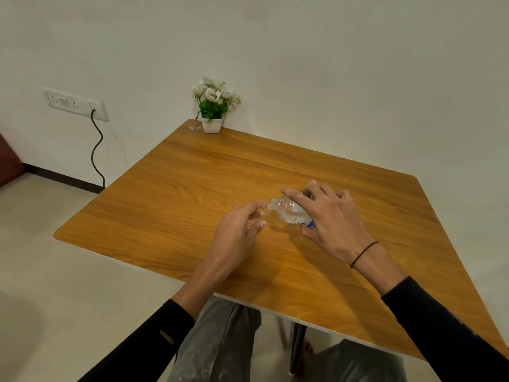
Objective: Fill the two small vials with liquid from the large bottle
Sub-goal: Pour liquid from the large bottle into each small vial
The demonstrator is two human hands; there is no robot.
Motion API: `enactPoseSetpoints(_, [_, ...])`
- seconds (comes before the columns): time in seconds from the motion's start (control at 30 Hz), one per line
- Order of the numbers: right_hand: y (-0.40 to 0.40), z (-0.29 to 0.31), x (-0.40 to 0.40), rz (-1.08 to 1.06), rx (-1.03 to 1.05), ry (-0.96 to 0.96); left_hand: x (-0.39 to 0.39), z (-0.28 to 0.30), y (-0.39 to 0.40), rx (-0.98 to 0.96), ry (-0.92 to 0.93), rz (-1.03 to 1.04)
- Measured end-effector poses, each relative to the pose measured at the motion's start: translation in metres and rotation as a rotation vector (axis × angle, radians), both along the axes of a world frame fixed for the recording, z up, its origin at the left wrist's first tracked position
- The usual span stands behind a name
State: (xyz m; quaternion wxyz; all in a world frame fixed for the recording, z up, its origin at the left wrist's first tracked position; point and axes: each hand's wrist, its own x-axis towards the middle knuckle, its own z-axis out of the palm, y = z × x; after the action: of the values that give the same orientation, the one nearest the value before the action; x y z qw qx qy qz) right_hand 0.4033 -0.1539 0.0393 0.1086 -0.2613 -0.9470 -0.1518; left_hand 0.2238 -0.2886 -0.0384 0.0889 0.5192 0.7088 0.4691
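My right hand (327, 216) grips a clear large bottle (290, 212) with a blue and white label, tilted so its open neck points left and down. The neck meets the mouth of a small clear vial (264, 210), which my left hand (238, 230) pinches between thumb and fingers just above the wooden table (192, 188). A second small vial (312, 182) stands on the table behind my right hand, mostly hidden by my fingers.
A white pot of artificial flowers (212, 106) stands at the table's far corner, with a small sticker (195, 128) beside it. A wall socket and a hanging black cable (96, 150) are to the left. My knees show under the near table edge.
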Motion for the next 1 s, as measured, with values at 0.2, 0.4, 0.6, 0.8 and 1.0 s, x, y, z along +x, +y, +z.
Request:
enactPoseSetpoints(0.2, [0.0010, 0.0021, 0.0004, 0.004, 0.009, -0.001, 0.0006, 0.0008, 0.0004, -0.008, -0.007, 0.004])
enactPoseSetpoints(0.4, [0.0007, 0.0032, 0.0005, 0.003, 0.021, -0.010, 0.0005, -0.0003, 0.0008, -0.008, -0.015, 0.003])
enactPoseSetpoints(0.6, [-0.0002, 0.0040, -0.0003, 0.005, 0.016, -0.015, -0.0006, -0.0004, -0.0011, -0.002, -0.012, 0.001])
enactPoseSetpoints(0.8, [-0.0012, 0.0053, -0.0004, 0.005, 0.016, -0.015, -0.0004, 0.0002, -0.0008, -0.002, -0.026, -0.004])
enactPoseSetpoints(1.0, [-0.0018, 0.0052, -0.0004, 0.006, 0.012, -0.012, -0.0003, 0.0006, -0.0009, -0.008, -0.031, -0.005])
